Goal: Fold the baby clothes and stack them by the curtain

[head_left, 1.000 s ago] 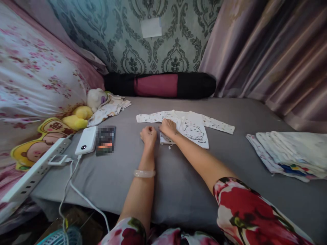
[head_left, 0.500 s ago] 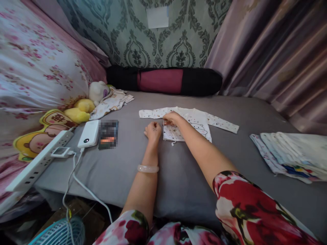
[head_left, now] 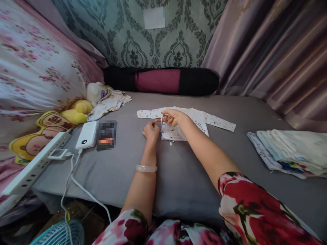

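Observation:
A small white baby top with scattered prints and a cartoon animal outline on its front lies flat, its sleeves spread to both sides. My right hand is over its left part, fingers bent around a thin white tie string, with one finger pointing toward my left hand. Just left of the top, my left hand is closed with the fingertips pinched together close to the string. What those fingers hold is hidden. Another string end hangs past the top's lower hem.
Folded clothes are stacked at the right. A phone, a white power bank and a power strip with cables lie at the left, near plush toys and a crumpled garment. A long black-and-maroon bolster lies along the wall.
My right hand has opened its fingers somewhat and turned, with the string now showing upright between both hands. My left hand stays closed in nearly the same place. The view has shifted slightly.

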Demonstrator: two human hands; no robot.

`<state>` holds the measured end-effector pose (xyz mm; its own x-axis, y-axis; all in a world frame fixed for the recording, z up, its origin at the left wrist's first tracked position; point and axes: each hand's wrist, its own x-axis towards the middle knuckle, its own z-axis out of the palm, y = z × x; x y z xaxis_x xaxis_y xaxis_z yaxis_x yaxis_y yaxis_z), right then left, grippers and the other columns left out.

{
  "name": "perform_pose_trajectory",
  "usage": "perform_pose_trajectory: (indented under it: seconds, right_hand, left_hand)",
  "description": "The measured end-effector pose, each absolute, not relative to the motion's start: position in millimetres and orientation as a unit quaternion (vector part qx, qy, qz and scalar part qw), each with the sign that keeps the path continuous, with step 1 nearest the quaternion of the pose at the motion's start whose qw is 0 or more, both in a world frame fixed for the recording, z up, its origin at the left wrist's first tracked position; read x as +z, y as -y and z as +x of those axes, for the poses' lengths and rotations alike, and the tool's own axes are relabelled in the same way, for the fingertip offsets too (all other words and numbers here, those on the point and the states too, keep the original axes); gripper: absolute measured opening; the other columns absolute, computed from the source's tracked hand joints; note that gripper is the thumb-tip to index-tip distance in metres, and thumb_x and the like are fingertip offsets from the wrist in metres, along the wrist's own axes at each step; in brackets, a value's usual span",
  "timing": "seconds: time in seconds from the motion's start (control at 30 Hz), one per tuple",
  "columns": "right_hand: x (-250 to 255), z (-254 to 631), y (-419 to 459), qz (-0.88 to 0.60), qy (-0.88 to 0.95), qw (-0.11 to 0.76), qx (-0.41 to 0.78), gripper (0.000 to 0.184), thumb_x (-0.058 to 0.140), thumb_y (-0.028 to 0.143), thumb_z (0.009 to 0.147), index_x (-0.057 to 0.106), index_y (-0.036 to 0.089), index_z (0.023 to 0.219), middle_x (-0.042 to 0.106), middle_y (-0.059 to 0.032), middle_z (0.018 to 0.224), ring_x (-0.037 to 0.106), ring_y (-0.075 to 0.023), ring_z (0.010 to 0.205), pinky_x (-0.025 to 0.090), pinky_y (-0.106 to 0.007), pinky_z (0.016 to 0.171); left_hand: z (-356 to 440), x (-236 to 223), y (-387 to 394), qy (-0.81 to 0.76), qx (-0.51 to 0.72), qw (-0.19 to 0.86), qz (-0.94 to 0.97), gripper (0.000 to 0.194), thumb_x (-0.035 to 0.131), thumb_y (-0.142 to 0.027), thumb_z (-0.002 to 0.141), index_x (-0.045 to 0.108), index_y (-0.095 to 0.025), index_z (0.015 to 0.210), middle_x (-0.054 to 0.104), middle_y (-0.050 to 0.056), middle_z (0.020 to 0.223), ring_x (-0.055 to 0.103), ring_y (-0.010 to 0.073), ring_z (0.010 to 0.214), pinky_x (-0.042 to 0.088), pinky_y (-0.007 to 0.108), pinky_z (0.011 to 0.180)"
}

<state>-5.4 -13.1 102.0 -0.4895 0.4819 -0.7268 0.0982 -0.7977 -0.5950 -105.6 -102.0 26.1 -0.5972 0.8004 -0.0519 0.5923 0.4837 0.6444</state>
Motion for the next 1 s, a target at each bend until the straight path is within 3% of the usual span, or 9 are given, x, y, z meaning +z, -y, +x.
perform_pose_trajectory:
  seconds: [0.13,0.27,0.43,0.53,0.63,0.8,1.0]
  right_hand:
    - [111.5,6.6,15.5,-0.428,0.302,0.139,0.84,0.007,0.048,0.014,0.092,0.052,0.014,0.087,0.069,-0.0118,0.098,0.041,-0.0006,0.04,0.019,-0.011,0.031]
    - [119.5,36.1,7.8,-0.429,0.357,0.23,0.797,0.009,0.053,0.013,0.09,0.055,0.013,0.082,0.069,-0.0074,0.09,0.035,0.0004,0.04,0.024,-0.01,0.034]
    - [101.7,72.4,-6.3,-0.51,0.288,0.437,0.683,0.018,0.039,0.011,0.093,0.056,0.015,0.089,0.067,-0.0048,0.082,0.049,-0.004,0.047,0.038,-0.012,0.041]
    - [80.4,73.9,-12.1,-0.608,0.284,0.473,0.571,0.02,0.04,0.009,0.089,0.056,0.017,0.099,0.067,-0.0029,0.084,0.057,-0.0059,0.053,0.044,-0.014,0.047]
    - [63.3,66.4,-18.6,-0.651,0.451,0.407,0.456,0.021,0.049,0.013,0.085,0.062,0.017,0.101,0.07,-0.0039,0.089,0.065,-0.0111,0.069,0.049,-0.019,0.059]
    - [54.9,55.3,-33.7,-0.654,0.705,0.187,0.2,0.021,0.053,0.018,0.083,0.072,0.02,0.093,0.071,-0.0075,0.104,0.063,-0.023,0.105,0.048,-0.03,0.087]
    - [54.4,41.2,-46.2,-0.673,0.729,0.045,0.118,0.035,0.06,0.015,0.077,0.068,0.014,0.11,0.067,-0.0171,0.114,0.059,-0.0292,0.114,0.048,-0.035,0.091]
  left_hand:
    - [-105.6,26.0,101.8,-0.838,0.323,0.185,0.399,0.026,0.045,-0.027,0.087,0.067,-0.024,0.101,0.071,0.006,0.104,0.06,0.0231,0.106,0.04,0.036,0.09]
    - [-103.2,29.1,104.2,-0.838,0.312,0.186,0.406,0.025,0.048,-0.029,0.085,0.069,-0.024,0.099,0.072,0.005,0.102,0.058,0.0255,0.108,0.038,0.039,0.094]
    - [-94.6,33.0,108.0,-0.853,0.261,0.158,0.424,0.026,0.052,-0.038,0.083,0.073,-0.025,0.091,0.069,0.009,0.107,0.052,0.0323,0.114,0.038,0.043,0.095]
    - [-89.9,33.5,109.9,-0.857,0.243,0.137,0.433,0.029,0.054,-0.043,0.082,0.074,-0.024,0.091,0.064,0.013,0.114,0.051,0.0339,0.115,0.039,0.044,0.095]
    - [-87.7,34.7,111.8,-0.858,0.23,0.133,0.44,0.031,0.054,-0.045,0.083,0.074,-0.024,0.09,0.061,0.014,0.115,0.05,0.0343,0.115,0.04,0.045,0.095]
    - [-87.6,37.7,112.8,-0.858,0.211,0.14,0.448,0.03,0.054,-0.045,0.082,0.074,-0.023,0.089,0.059,0.013,0.115,0.05,0.0343,0.115,0.04,0.044,0.095]
    - [-88.4,35.3,110.0,-0.858,0.207,0.148,0.447,0.028,0.059,-0.045,0.078,0.075,-0.024,0.087,0.059,0.012,0.116,0.049,0.0329,0.114,0.039,0.042,0.095]
